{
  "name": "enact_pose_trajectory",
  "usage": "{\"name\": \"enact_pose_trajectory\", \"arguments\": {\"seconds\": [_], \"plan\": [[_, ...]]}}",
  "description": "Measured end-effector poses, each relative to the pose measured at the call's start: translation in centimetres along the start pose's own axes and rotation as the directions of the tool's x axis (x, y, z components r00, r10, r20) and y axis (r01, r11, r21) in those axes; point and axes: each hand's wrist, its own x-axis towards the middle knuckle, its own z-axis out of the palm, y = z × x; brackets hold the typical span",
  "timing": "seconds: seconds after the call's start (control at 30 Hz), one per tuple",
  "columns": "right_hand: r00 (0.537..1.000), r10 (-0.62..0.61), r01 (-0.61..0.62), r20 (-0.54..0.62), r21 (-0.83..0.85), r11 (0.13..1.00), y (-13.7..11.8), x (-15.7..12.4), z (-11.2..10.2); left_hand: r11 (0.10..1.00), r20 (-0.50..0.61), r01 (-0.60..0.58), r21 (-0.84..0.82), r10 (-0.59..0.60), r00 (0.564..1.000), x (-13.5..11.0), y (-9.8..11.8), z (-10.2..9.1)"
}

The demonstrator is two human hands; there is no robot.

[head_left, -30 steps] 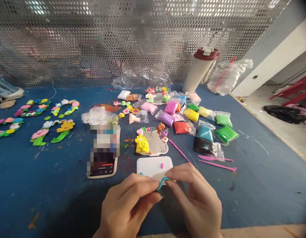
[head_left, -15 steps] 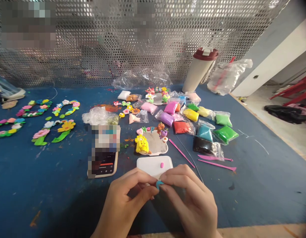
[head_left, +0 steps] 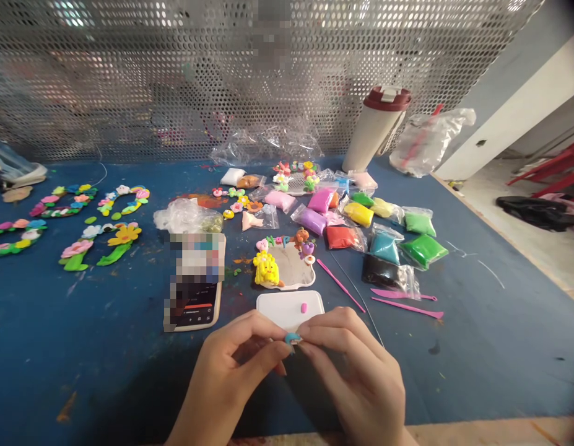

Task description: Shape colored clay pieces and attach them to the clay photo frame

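While the left hand (head_left: pixel 243 359) pinches blue clay (head_left: pixel 293 338), the right hand (head_left: pixel 361 362) also grasps it, both grips nearly closed.

The blue piece (head_left: pixel 292 338) is partly hidden, the phone (head_left: pixel 205 306) partly pixelated.

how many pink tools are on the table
3: a stick left of the black packet, a knife in front of that packet, a slim tool just nearer the viewer. More may be hidden.
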Motion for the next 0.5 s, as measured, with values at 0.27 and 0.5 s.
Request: {"name": "enact_pose_trajectory", "arguments": {"seconds": [0.27, 0.5], "plan": [[1.0, -0.007, 0.006, 0.007, 0.007, 1.0, -0.18, 0.2, 0.09, 1.0, 0.01, -0.01, -0.014, 0.01, 1.0, -0.21, -0.14, 0.04], [1.0, -0.01, 0.01, 0.004, 0.001, 1.0, -0.18, 0.03, 0.09, 1.0, 0.006, 0.002, -0.015, -0.002, 1.0, -0.12, -0.33, -0.04]]}}
